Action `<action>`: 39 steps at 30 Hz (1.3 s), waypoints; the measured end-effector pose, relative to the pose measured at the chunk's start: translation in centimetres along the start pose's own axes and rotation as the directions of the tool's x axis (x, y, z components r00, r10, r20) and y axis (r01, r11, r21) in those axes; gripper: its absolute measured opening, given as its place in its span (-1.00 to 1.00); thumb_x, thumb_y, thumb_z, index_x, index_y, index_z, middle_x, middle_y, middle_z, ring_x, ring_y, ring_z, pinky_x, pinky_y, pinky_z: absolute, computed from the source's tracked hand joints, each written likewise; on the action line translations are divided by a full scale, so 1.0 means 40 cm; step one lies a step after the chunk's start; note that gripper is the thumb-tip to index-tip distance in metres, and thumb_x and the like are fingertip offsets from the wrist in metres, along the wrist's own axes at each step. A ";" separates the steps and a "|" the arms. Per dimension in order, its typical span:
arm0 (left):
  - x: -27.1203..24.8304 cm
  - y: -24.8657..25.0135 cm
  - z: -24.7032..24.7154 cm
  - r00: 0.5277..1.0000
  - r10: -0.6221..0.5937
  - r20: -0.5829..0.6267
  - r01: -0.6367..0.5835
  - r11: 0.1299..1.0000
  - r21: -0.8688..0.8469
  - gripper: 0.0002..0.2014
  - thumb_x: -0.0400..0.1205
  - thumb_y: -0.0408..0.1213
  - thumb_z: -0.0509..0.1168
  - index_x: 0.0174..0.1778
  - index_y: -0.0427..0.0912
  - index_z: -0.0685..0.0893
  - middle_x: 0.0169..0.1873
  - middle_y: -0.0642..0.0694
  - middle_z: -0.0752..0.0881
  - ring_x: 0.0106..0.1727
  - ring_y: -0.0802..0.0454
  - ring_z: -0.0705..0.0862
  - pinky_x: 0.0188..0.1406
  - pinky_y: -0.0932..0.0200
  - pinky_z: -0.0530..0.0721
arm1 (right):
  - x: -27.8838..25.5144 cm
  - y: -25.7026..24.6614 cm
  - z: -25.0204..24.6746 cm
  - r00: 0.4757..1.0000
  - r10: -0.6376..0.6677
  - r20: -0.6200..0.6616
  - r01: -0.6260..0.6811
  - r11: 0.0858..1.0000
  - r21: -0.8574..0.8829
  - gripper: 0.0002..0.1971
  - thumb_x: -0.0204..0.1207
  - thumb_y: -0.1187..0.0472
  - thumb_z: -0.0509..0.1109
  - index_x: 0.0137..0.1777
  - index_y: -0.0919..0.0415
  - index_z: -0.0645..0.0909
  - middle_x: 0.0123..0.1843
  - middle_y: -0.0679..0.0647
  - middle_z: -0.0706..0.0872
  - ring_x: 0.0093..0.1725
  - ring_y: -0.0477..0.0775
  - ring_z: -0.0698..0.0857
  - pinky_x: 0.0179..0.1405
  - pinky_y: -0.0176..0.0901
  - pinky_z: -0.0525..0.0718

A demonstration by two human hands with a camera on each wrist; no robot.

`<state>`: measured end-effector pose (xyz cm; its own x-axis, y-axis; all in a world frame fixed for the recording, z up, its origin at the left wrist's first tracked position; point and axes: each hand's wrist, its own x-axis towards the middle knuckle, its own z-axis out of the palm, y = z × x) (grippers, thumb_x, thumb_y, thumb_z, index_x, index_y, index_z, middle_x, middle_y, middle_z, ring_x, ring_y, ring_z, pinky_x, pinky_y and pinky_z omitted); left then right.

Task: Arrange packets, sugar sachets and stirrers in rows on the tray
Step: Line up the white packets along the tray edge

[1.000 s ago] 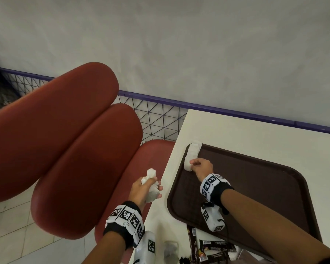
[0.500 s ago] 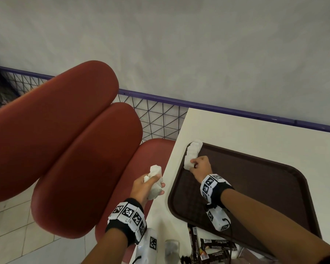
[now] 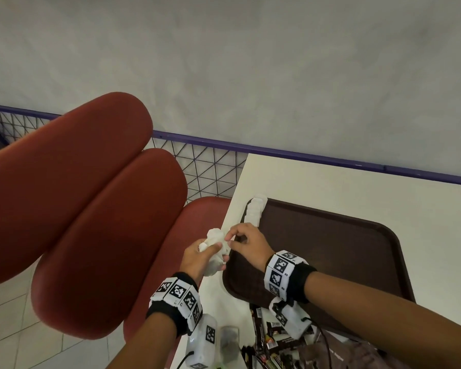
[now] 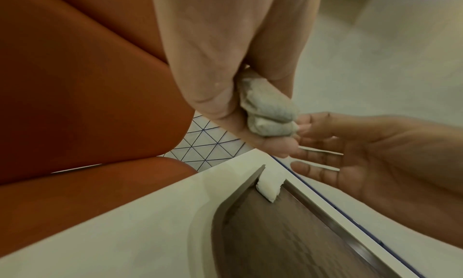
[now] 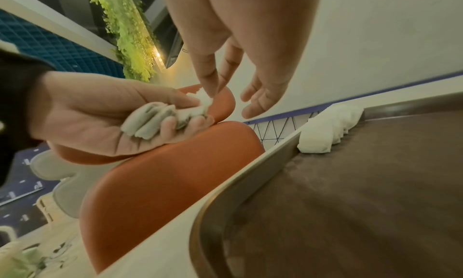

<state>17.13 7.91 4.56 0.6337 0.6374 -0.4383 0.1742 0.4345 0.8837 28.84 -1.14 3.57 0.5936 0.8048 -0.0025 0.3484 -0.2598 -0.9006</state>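
My left hand grips a bundle of white sugar sachets just off the left edge of the brown tray. The bundle also shows in the wrist views. My right hand has reached across to it, and its thumb and forefinger pinch the tip of one sachet that sticks out of the bundle. A short row of white sachets lies in the tray's far left corner. The rest of the tray floor is bare.
Dark brown packets lie on the white table near its front edge, partly under my right wrist. Red padded seats stand to the left of the table. A purple mesh rail and a grey wall run behind.
My right hand has left the sachet row in the tray corner and come back to the bundle. My left hand has moved right, up to the tray's edge.
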 end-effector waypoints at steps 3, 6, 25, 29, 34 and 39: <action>-0.002 -0.001 0.017 0.999 -0.009 0.041 0.010 0.999 -0.032 -0.78 0.58 -0.46 0.34 0.10 -0.43 0.53 -0.23 -0.35 0.70 -0.45 -0.03 0.74 -0.51 0.15 0.73 | -0.011 -0.014 -0.008 0.999 0.037 0.031 -0.040 0.994 0.102 -0.85 0.45 0.39 0.39 -0.16 0.13 0.73 -0.09 -0.06 0.71 0.06 0.07 0.65 0.18 -0.19 0.58; -0.006 -0.005 0.029 0.998 -0.023 0.058 0.026 0.999 -0.044 -0.74 0.59 -0.48 0.32 0.17 -0.47 0.51 -0.23 -0.35 0.67 -0.49 -0.02 0.73 -0.55 0.17 0.72 | -0.018 -0.008 -0.023 0.995 0.072 0.072 -0.082 0.986 0.146 -0.85 0.48 0.40 0.38 -0.04 0.29 0.76 -0.11 0.00 0.75 -0.03 -0.11 0.69 0.12 -0.45 0.56; 0.019 -0.058 -0.085 0.990 -0.092 -0.108 0.077 0.988 -0.131 -0.65 0.68 -0.49 0.14 0.38 -0.40 0.30 0.05 -0.39 0.65 -0.22 -0.22 0.69 -0.54 0.08 0.74 | 0.068 0.126 -0.066 0.883 0.358 -0.304 -0.338 0.934 0.117 -0.83 0.32 0.54 0.45 -0.11 0.37 0.72 -0.23 0.13 0.68 -0.17 0.07 0.63 -0.15 -0.33 0.60; 0.025 -0.069 -0.113 0.988 -0.096 -0.123 0.076 0.984 -0.160 -0.65 0.68 -0.49 0.14 0.38 -0.40 0.30 -0.04 -0.33 0.66 -0.24 -0.21 0.66 -0.53 0.08 0.75 | 0.086 0.128 -0.042 0.875 0.381 -0.299 -0.359 0.924 0.128 -0.80 0.34 0.56 0.42 -0.08 0.38 0.72 -0.18 0.13 0.69 -0.12 0.04 0.63 -0.08 -0.29 0.53; 0.035 -0.072 -0.133 0.987 -0.113 -0.117 0.100 0.988 -0.115 -0.68 0.66 -0.49 0.16 0.33 -0.41 0.35 -0.06 -0.29 0.67 -0.22 -0.17 0.67 -0.53 0.13 0.74 | 0.105 0.132 -0.026 0.866 0.400 -0.300 -0.407 0.913 0.044 -0.76 0.36 0.59 0.32 -0.08 0.38 0.73 -0.05 0.23 0.75 -0.12 0.05 0.61 -0.10 -0.32 0.48; 0.051 -0.077 -0.129 0.977 -0.139 -0.162 0.121 0.986 -0.116 -0.70 0.63 -0.49 0.22 0.28 -0.35 0.44 0.08 -0.40 0.66 -0.09 -0.27 0.70 -0.47 0.07 0.75 | 0.116 0.137 -0.019 0.867 0.391 -0.308 -0.429 0.901 -0.061 -0.71 0.40 0.60 0.23 -0.05 0.37 0.72 0.04 0.26 0.75 0.03 0.23 0.70 -0.07 -0.28 0.55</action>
<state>14.00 11.17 0.10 0.4727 0.6652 -0.5780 0.1612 0.5796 0.7988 34.06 0.76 -1.06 0.8743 0.4321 -0.2210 0.1043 -0.6119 -0.7840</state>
